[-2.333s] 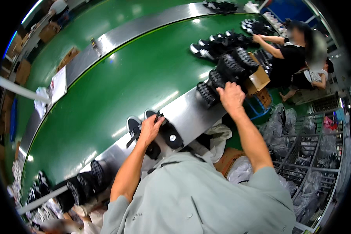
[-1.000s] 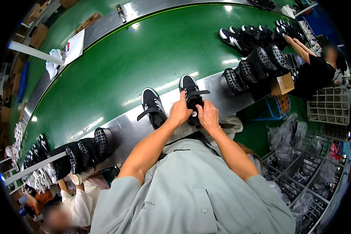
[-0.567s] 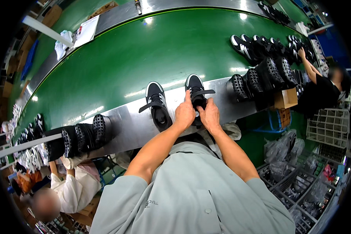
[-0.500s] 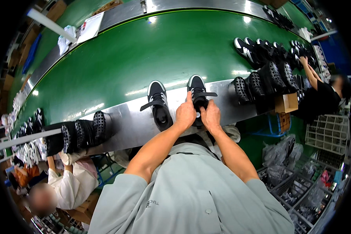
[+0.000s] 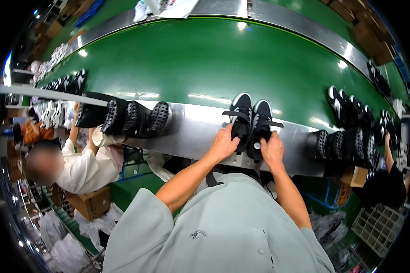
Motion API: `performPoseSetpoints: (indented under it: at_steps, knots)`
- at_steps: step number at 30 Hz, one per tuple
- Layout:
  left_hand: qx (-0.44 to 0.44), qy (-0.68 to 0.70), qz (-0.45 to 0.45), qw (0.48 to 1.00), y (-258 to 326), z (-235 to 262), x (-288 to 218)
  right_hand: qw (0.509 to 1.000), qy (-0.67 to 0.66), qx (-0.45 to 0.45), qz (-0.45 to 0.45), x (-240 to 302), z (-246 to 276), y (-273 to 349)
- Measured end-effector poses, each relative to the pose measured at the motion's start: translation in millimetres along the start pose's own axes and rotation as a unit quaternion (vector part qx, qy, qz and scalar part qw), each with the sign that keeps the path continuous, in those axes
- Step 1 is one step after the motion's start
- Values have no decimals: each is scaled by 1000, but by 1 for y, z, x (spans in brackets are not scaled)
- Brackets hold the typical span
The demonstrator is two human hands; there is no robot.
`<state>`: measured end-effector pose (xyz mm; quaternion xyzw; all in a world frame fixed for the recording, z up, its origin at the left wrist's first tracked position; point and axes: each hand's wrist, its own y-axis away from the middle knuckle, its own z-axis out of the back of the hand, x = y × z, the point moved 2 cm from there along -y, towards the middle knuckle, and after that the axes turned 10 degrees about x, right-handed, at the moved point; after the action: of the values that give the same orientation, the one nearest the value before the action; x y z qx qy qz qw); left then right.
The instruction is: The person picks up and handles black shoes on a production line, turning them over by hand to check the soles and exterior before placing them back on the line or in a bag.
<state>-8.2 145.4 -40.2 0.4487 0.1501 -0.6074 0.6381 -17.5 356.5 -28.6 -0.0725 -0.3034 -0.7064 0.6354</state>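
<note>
Two black sneakers with white edging and toes pointing away stand side by side at the steel edge in front of me. My left hand [image 5: 224,144] is closed on the heel collar of the left sneaker [image 5: 242,119], its thumb at the shoe's opening. The right sneaker [image 5: 261,123] is held at its collar by my right hand [image 5: 273,149], thumb inside. A pale round spot shows on its insole. On both shoes a dark strap sticks out sideways across the upper, unfastened.
A steel ledge [image 5: 196,129] borders the green surface [image 5: 205,54]. Black shoes with studded soles [image 5: 159,119] stand to the left, and more studded shoes [image 5: 337,144] to the right. A person in white [image 5: 89,166] sits at left; another in black [image 5: 385,189] works at right.
The left sneaker, earlier standing apart, is now beside the right one. My left hand has gone from the right sneaker to the left one. The view has turned leftward.
</note>
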Motion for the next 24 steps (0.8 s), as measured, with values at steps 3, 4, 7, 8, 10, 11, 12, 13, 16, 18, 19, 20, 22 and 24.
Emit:
performPoseSetpoints:
  at_steps: [3, 4, 7, 8, 10, 11, 12, 13, 16, 18, 19, 20, 22, 24]
  knots:
    - [-42, -31, -41, 998, 30, 34, 15, 991, 77, 95, -53, 7, 32, 6]
    - [-126, -76, -73, 987, 51, 62, 13, 986, 103, 115, -55, 12, 46, 13]
    - [-337, -228, -42, 913, 103, 158, 11, 988, 28, 143, -58, 34, 76, 33]
    - [-375, -243, 32, 894, 115, 180, 26, 988, 30, 142, -54, 38, 74, 35]
    - [-433, -284, 132, 845, 134, 214, 56, 987, -75, 145, 5, 53, 67, 36]
    - [-451, -314, 159, 820, 139, 224, 70, 986, -73, 148, 11, 63, 64, 35]
    - [-451, -323, 185, 811, 140, 229, 84, 981, -82, 178, 14, 75, 59, 33]
    - [-453, -323, 188, 809, 145, 234, 89, 974, -90, 209, 15, 88, 53, 32]
    - [-436, -245, 125, 857, 147, 242, 82, 971, -120, 199, 62, 124, 58, 39]
    - [-473, -256, 40, 842, 151, 247, 42, 956, -228, 166, 84, 131, 57, 42]
    - [-482, -265, 2, 835, 149, 246, 24, 937, -299, 162, 83, 131, 48, 41]
    - [-469, -249, -26, 847, 140, 237, 8, 899, -392, 184, 60, 142, 40, 40]
    - [-405, -250, -119, 871, 117, 206, -21, 842, -476, 242, 74, 165, 26, 32]
    - [-297, -226, -255, 892, 94, 164, -40, 758, -592, 273, 27, 185, 20, 32]
